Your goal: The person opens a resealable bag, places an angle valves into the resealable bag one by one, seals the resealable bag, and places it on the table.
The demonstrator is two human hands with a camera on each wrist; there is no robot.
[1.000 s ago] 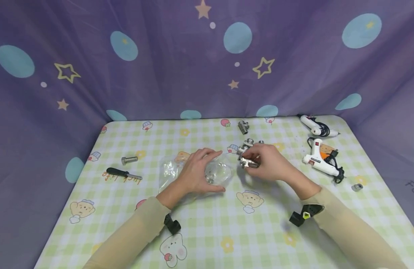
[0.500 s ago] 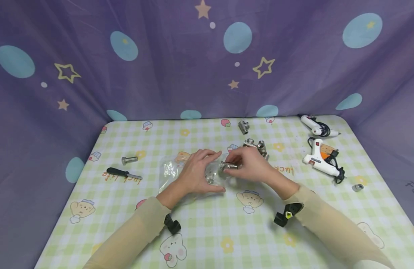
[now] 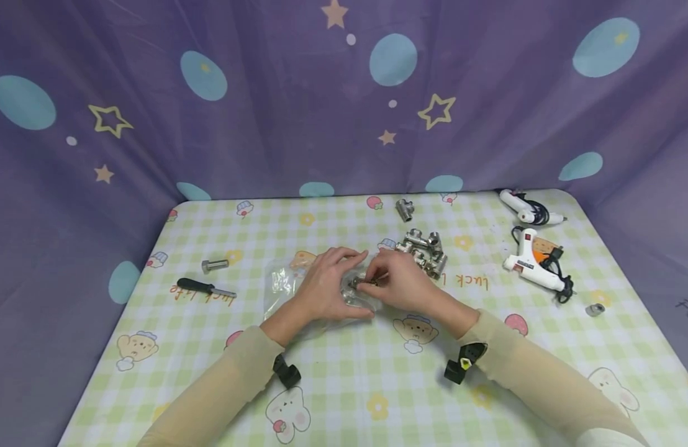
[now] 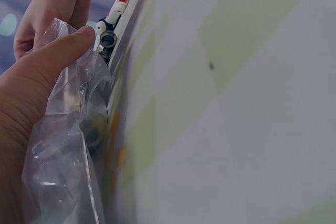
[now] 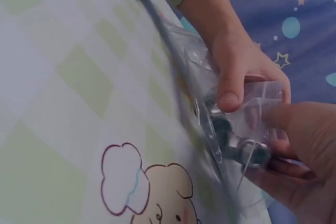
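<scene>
A clear plastic zip bag (image 3: pixel 278 295) lies on the table with metal fittings inside. My left hand (image 3: pixel 324 288) is curved round its mouth, thumb and fingers spread apart, the thumb over the film in the right wrist view. At the mouth, my right hand (image 3: pixel 402 282) pinches a shiny metal tee fitting (image 5: pixel 253 153), which sits within the bag's opening, seen through the film in the right wrist view. Right behind the right hand is a pile of similar tee fittings (image 3: pixel 425 245). One more tee fitting (image 3: pixel 404 210) lies farther back.
On the left lie a bolt (image 3: pixel 215 266) and a black-handled screwdriver (image 3: pixel 199 286). Two white glue guns with cords are at the right: one (image 3: pixel 526 211) at the back corner, the other (image 3: pixel 536 270) nearer. A small metal cylinder (image 3: pixel 595 310) is near the right edge.
My right hand has picked a tee fitting from the pile and moved it left to the bag's mouth. The left hand has stayed in place at the bag.
</scene>
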